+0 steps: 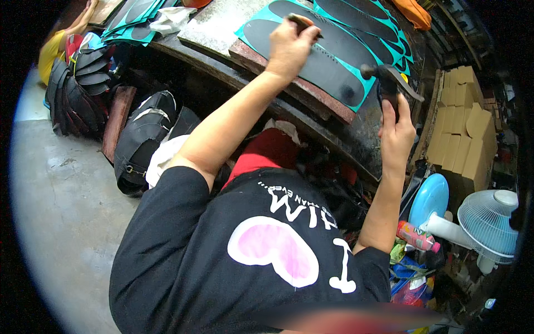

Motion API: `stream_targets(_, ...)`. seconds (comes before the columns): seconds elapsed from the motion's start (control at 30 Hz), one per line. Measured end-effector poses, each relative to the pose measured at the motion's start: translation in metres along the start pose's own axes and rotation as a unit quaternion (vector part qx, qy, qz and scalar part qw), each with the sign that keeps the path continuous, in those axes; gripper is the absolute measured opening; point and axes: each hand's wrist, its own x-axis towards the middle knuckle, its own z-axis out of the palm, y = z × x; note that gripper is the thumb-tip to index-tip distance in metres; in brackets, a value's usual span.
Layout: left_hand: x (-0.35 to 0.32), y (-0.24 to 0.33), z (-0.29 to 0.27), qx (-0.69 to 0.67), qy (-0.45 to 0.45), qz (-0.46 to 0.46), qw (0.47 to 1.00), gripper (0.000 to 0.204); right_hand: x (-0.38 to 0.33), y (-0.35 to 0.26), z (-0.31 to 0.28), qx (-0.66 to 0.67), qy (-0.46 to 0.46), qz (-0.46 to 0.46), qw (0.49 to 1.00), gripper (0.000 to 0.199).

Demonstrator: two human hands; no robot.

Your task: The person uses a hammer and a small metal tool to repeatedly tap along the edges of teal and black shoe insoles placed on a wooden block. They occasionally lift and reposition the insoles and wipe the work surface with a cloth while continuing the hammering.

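While lying at the tabletop's (222,25) twelve o'clock edge, black sole-shaped sheet (311,61), teal-bordered, flat, long; several overlap, exact count unclear. Left hand (289,47): fingers clamped on one thin dark tool (303,23) above it. Right hand (396,133), at three o'clock: fingers clamped on one hammer (389,78).

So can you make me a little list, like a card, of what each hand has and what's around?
left hand: pinches a small dark tool against a dark sole-shaped piece
right hand: grips a hammer, head up
work surface: slab holding teal sheets with dark sole shapes
left side: stack of dark curved pieces by the grey floor
right side: cardboard boxes, white fan, blue disc
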Motion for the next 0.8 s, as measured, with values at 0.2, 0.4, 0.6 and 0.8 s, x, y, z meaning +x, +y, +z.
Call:
stream_targets(0.2,0.005,0.007,-0.029,0.033,-0.058,-0.053,0.996,0.012,0.002,-0.016,0.001,0.135,-0.027,0.068,0.988,0.042)
stream_targets(0.4,0.004,0.004,-0.025,0.099,-0.085,-0.061,0.99,0.018,0.019,-0.055,-0.013,0.214,-0.012,-0.023,0.977,0.042)
stream_targets(0.6,0.001,0.021,-0.015,0.28,-0.11,0.131,0.945,0.016,0.019,-0.065,-0.017,0.263,0.084,-0.165,0.947,0.034)
stream_targets(0.8,0.0,0.02,-0.011,0.205,-0.076,0.058,0.974,0.012,0.029,-0.036,0.013,-0.025,0.005,-0.022,0.999,0.04)
